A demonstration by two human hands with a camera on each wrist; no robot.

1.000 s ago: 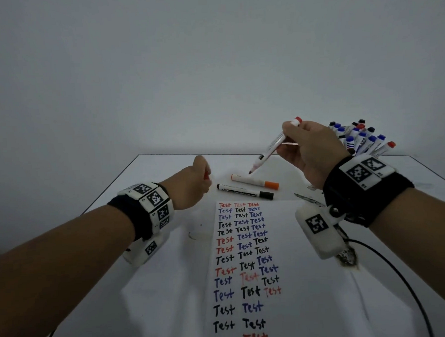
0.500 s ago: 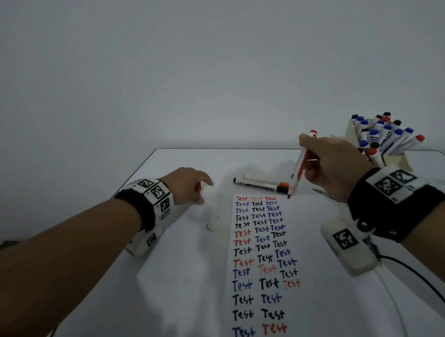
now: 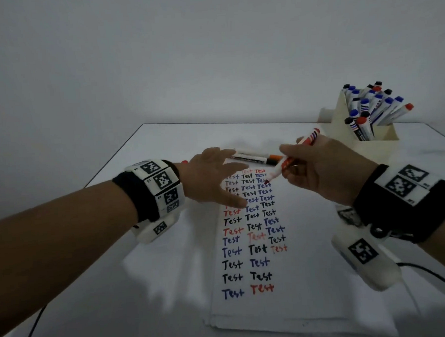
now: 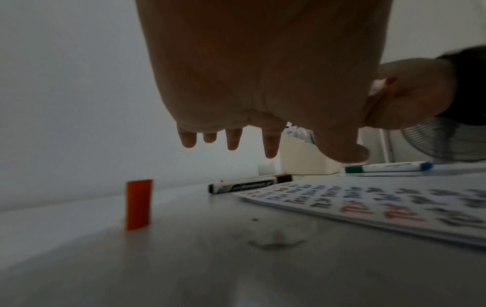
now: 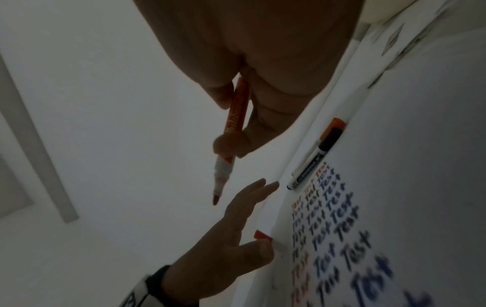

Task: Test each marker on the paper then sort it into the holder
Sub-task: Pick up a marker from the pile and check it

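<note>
White bench (image 3: pixel 169 248) is carrying the paper (image 3: pixel 312 279); right hand (image 3: pixel 317 171) is pinching the uncapped red marker (image 3: pixel 288 162), left hand (image 3: pixel 211 176) is hovering with fingers spread (paper could slide, smearing ink).

We see a red cap (image 4: pixel 138 204) on the white table (image 3: pixel 155 275), a red-and-white marker (image 3: pixel 290 161), cream holder (image 3: pixel 343 128) with blue, black and red caps, and paper (image 3: pixel 312 279) lettered red, blue, black.
</note>
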